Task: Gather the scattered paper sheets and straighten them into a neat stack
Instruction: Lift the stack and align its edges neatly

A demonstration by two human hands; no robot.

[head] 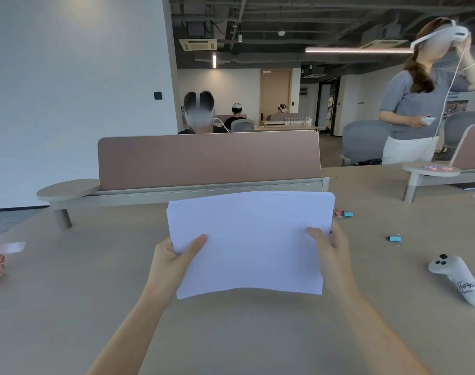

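Observation:
A bundle of white paper sheets (251,239) is held up above the beige table (68,307), in front of me. My left hand (174,262) grips its left edge, thumb on the front. My right hand (332,247) grips the right edge the same way. The sheets bow slightly, and their left and top edges are a little staggered. The bottom edge hangs clear of the tabletop.
A white controller (459,280) lies at the right. Blue and pink binder clips (344,213) and another blue clip (395,238) lie right of the sheets. A pink divider panel (209,158) stands behind. A small white card (13,247) lies far left. Other people sit and stand beyond.

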